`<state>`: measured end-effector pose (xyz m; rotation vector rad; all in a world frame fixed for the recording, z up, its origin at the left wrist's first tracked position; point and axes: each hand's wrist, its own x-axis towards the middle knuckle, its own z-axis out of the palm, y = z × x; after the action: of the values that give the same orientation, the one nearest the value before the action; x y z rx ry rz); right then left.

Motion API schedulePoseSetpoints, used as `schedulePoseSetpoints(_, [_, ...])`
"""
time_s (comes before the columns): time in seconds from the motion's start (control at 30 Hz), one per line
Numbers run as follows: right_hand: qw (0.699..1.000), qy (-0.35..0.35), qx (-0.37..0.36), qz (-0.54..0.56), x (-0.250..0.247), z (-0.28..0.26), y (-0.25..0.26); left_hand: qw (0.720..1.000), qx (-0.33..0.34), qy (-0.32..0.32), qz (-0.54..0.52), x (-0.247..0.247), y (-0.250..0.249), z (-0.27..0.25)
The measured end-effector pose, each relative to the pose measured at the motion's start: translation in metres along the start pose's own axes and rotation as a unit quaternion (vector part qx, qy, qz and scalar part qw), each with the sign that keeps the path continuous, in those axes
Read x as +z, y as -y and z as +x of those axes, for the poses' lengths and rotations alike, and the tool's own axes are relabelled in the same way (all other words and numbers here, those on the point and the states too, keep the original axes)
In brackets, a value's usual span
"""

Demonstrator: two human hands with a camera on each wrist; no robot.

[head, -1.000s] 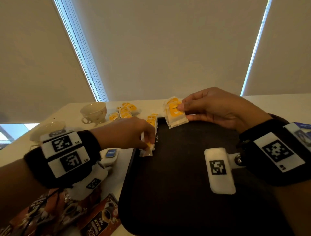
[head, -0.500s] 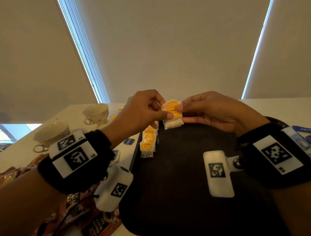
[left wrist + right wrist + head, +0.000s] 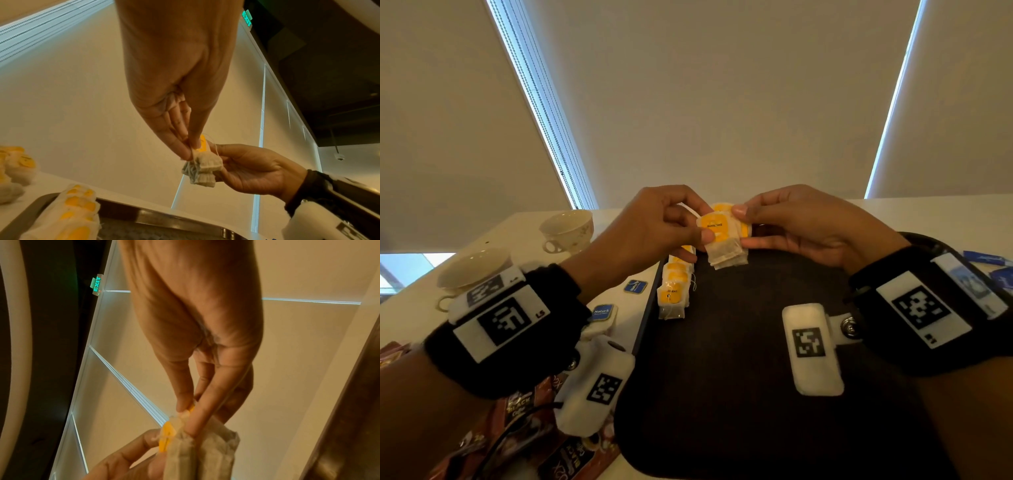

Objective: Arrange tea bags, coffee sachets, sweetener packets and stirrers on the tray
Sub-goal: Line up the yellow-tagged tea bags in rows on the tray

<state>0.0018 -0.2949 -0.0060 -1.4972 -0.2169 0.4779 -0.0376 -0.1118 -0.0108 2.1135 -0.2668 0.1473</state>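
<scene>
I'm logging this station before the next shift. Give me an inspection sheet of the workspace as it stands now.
Surface: pale table bearing a dark tray.
Job's things: row of tea bags lying along the tray's left edge; stack of tea bags held above the tray's far end; coffee sachets on the table at near left; blue packets left of the tray; stirrers: nothing seen.
Clutter: two teacups at far left.
Hands: left hand pinches the stack's front tea bag; right hand grips the stack.
Cables: dark cable near the left wrist.
Surroundings: drawn window blinds; green exit sign.
</scene>
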Motion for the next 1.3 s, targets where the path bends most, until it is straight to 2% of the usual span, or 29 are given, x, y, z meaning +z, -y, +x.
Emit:
schedulePoseSetpoints(0.13, [1.0,-0.005,-0.006,0.003,0.002,0.0,-0.001,0.999,-0.013,-0.005,-0.029,0.0,0.0,-0.002])
schedulePoseSetpoints(0.3, [1.0,0.025,0.002,0.008,-0.002,0.0,0.001,0.999,-0.012,-0.016,-0.038,0.001,0.001,-0.001])
schedulePoseSetpoints(0.43, [1.0,0.011,0.002,0.006,-0.004,0.003,-0.001,0.998,-0.023,-0.003,-0.062,0.002,0.001,-0.001])
schedulePoseSetpoints(0.63, [0.998,0.015,0.004,0.062,-0.006,-0.001,0.001,0.991,-0.029,0.014,-0.129,-0.003,0.0,-0.003])
schedulePoseSetpoints(0.77, [0.999,0.003,-0.006,0.05,-0.006,-0.001,0.002,0.986,-0.023,0.016,-0.165,-0.002,0.003,-0.007])
schedulePoseSetpoints(1.3, [0.999,-0.015,-0.014,0.041,-0.005,-0.002,0.003,0.994,0.039,-0.018,-0.101,-0.014,0.009,-0.02])
